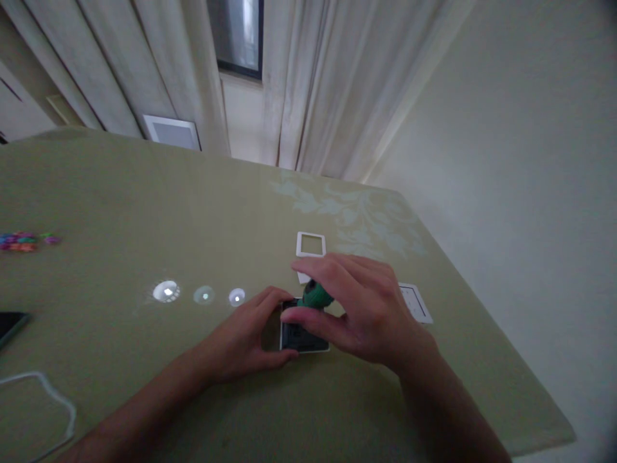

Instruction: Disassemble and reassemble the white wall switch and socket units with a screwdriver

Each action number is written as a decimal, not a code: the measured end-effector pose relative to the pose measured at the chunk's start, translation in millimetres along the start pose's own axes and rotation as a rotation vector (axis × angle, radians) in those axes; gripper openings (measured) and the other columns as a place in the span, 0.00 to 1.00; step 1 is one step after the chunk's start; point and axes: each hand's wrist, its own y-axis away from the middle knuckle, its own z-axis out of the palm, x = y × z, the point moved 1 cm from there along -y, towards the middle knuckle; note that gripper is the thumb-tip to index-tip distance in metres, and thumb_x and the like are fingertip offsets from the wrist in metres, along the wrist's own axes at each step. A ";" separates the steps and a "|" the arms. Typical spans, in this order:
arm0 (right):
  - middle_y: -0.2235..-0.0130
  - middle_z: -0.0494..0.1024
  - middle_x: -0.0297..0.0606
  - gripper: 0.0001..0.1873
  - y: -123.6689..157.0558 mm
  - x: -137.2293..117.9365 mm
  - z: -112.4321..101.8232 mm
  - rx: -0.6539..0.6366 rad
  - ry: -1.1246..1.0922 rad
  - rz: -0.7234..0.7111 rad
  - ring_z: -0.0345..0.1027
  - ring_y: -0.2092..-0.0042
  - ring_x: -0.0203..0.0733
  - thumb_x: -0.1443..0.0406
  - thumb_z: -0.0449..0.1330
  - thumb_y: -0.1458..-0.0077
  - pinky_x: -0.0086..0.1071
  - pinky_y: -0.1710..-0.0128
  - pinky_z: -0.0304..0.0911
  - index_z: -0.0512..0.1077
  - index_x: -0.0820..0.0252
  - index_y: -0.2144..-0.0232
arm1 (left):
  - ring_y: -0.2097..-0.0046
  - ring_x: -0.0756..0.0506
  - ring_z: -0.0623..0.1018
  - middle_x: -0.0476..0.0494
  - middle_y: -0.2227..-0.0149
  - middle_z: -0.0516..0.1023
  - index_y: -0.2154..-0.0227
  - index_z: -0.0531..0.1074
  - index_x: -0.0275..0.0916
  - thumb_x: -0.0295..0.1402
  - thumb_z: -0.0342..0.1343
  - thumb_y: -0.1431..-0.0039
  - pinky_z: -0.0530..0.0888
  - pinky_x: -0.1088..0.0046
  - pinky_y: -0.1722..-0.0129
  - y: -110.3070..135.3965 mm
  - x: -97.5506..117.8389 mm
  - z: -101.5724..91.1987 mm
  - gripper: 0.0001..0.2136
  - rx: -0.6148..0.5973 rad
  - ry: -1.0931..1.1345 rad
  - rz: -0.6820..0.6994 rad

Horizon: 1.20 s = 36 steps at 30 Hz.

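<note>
A dark square unit with a white rim [304,341] lies on the table in front of me. My left hand [253,334] grips it at its left side, fingers at the top edge and thumb at the bottom. Above the unit, my right hand [361,308] is closed round the green handle of a screwdriver [317,294]. The tool's shaft and tip are hidden, so I cannot tell whether it touches the unit. Just beyond lies a white square frame [311,235], with a white piece [303,278] partly covered by my right hand.
A white panel with dark markings [415,303] is right of my right hand. At the left are small colourful pieces [19,242], a dark flat object [10,326] and a white cable [67,405]. Curtains [337,83] and a wall [530,193] border the table [120,212].
</note>
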 end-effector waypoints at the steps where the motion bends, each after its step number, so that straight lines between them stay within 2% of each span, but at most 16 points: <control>1: 0.52 0.85 0.46 0.20 0.0 0.8 0.5 -0.062 -0.085 0.007 0.81 0.54 0.45 0.59 0.57 0.25 0.38 0.52 0.76 0.72 0.63 0.39 | 0.43 0.35 0.79 0.44 0.42 0.77 0.40 0.66 0.50 0.39 0.73 0.42 0.81 0.56 0.44 0.0 0.0 0.1 0.30 0.001 0.008 0.008; 3: 0.46 0.84 0.46 0.21 0.1 2.6 0.6 -0.119 -0.167 0.021 0.81 0.51 0.43 0.61 0.53 0.23 0.36 0.51 0.75 0.69 0.61 0.34 | 0.43 0.34 0.79 0.42 0.41 0.76 0.39 0.65 0.49 0.38 0.73 0.42 0.80 0.53 0.44 0.3 0.2 0.3 0.32 0.000 0.025 0.033; 7: 0.64 0.85 0.37 0.09 0.7 4.3 -3.7 0.086 0.061 -0.010 0.78 0.66 0.40 0.60 0.65 0.30 0.33 0.62 0.71 0.78 0.59 0.53 | 0.44 0.35 0.79 0.42 0.43 0.76 0.40 0.66 0.49 0.38 0.72 0.40 0.80 0.53 0.44 0.7 0.8 -0.3 0.28 -0.017 0.038 0.013; 11: 0.44 0.83 0.47 0.23 0.9 3.0 -4.3 -0.157 -0.160 0.013 0.80 0.48 0.44 0.61 0.52 0.24 0.37 0.49 0.75 0.66 0.62 0.32 | 0.43 0.34 0.79 0.41 0.40 0.75 0.38 0.65 0.50 0.39 0.72 0.41 0.79 0.52 0.44 0.4 1.2 -1.4 0.31 -0.023 0.031 0.009; 12: 0.46 0.84 0.46 0.21 1.0 2.7 -4.0 -0.138 -0.132 0.010 0.81 0.50 0.43 0.62 0.52 0.23 0.36 0.51 0.75 0.67 0.61 0.33 | 0.43 0.34 0.79 0.41 0.41 0.75 0.38 0.65 0.51 0.39 0.72 0.41 0.79 0.52 0.44 0.3 1.2 -1.5 0.31 -0.020 0.025 0.013; 15: 0.66 0.84 0.35 0.09 1.2 1.8 -2.5 0.058 0.092 -0.014 0.77 0.67 0.40 0.60 0.62 0.28 0.33 0.62 0.72 0.77 0.59 0.51 | 0.44 0.34 0.79 0.43 0.42 0.76 0.40 0.66 0.50 0.39 0.71 0.40 0.79 0.53 0.44 0.5 0.4 -1.0 0.29 -0.021 0.024 0.007; 16: 0.66 0.84 0.36 0.10 1.1 1.5 -1.9 0.062 0.097 -0.015 0.77 0.67 0.40 0.59 0.63 0.28 0.34 0.62 0.71 0.77 0.59 0.52 | 0.44 0.35 0.79 0.43 0.43 0.76 0.40 0.67 0.50 0.39 0.71 0.40 0.79 0.54 0.44 0.7 0.0 -0.6 0.28 -0.022 0.030 0.004; 19: 0.47 0.85 0.45 0.18 0.9 1.0 -0.5 -0.142 -0.099 0.022 0.81 0.52 0.43 0.61 0.56 0.24 0.35 0.52 0.74 0.70 0.61 0.38 | 0.43 0.34 0.79 0.41 0.42 0.76 0.39 0.66 0.50 0.40 0.72 0.41 0.80 0.53 0.45 0.9 -1.3 0.3 0.30 -0.007 0.041 0.019; 20: 0.46 0.85 0.45 0.18 1.1 1.0 -0.8 -0.154 -0.106 0.032 0.81 0.52 0.42 0.61 0.56 0.24 0.34 0.52 0.74 0.70 0.60 0.38 | 0.43 0.33 0.79 0.40 0.41 0.76 0.39 0.66 0.49 0.40 0.72 0.41 0.80 0.53 0.45 0.8 -1.6 0.4 0.31 -0.003 0.042 0.024; 22: 0.59 0.86 0.39 0.10 1.5 0.9 -2.7 -0.040 -0.001 0.017 0.80 0.62 0.40 0.61 0.60 0.26 0.32 0.61 0.72 0.76 0.59 0.49 | 0.43 0.33 0.79 0.41 0.42 0.76 0.39 0.67 0.49 0.40 0.72 0.41 0.80 0.53 0.45 0.4 -1.5 0.3 0.30 -0.008 0.041 0.020; 24: 0.67 0.84 0.36 0.09 1.8 0.7 -5.1 0.049 0.077 0.016 0.78 0.67 0.41 0.59 0.64 0.29 0.33 0.64 0.71 0.77 0.59 0.57 | 0.44 0.34 0.79 0.43 0.43 0.77 0.41 0.68 0.50 0.40 0.72 0.40 0.80 0.53 0.44 0.2 -0.8 -0.2 0.27 -0.024 0.040 0.007; 28: 0.42 0.83 0.46 0.21 2.2 -1.5 -6.2 -0.212 -0.198 0.071 0.80 0.46 0.42 0.61 0.55 0.23 0.35 0.48 0.74 0.67 0.60 0.33 | 0.43 0.34 0.79 0.43 0.41 0.76 0.40 0.66 0.51 0.38 0.71 0.41 0.79 0.53 0.44 1.3 -0.3 -0.2 0.29 -0.021 0.036 -0.005; 29: 0.44 0.84 0.44 0.19 2.4 -2.2 -5.8 -0.202 -0.181 0.075 0.81 0.48 0.41 0.61 0.56 0.23 0.33 0.50 0.74 0.69 0.59 0.35 | 0.43 0.34 0.79 0.43 0.41 0.76 0.40 0.66 0.51 0.38 0.71 0.41 0.79 0.53 0.44 1.7 -0.5 0.0 0.29 -0.016 0.033 -0.004; 31: 0.59 0.86 0.38 0.11 2.7 -3.1 -4.8 -0.062 -0.024 0.066 0.80 0.62 0.39 0.58 0.61 0.25 0.31 0.60 0.73 0.77 0.58 0.49 | 0.43 0.34 0.79 0.44 0.42 0.76 0.40 0.67 0.50 0.39 0.71 0.40 0.79 0.53 0.44 2.1 -1.2 0.7 0.28 -0.011 0.028 0.002; 33: 0.66 0.84 0.36 0.12 2.8 -3.5 -5.0 0.040 0.078 0.058 0.78 0.67 0.39 0.56 0.64 0.27 0.32 0.64 0.71 0.77 0.59 0.57 | 0.44 0.34 0.79 0.44 0.43 0.77 0.40 0.68 0.51 0.40 0.71 0.40 0.80 0.54 0.45 2.0 -1.8 1.1 0.28 -0.006 0.033 0.006; 36: 0.42 0.83 0.47 0.20 2.7 -2.1 -8.2 -0.170 -0.133 0.104 0.80 0.45 0.47 0.58 0.58 0.24 0.39 0.48 0.75 0.70 0.58 0.36 | 0.44 0.34 0.80 0.43 0.43 0.76 0.40 0.67 0.51 0.41 0.71 0.41 0.80 0.54 0.45 1.4 -2.3 1.3 0.28 -0.006 0.034 0.003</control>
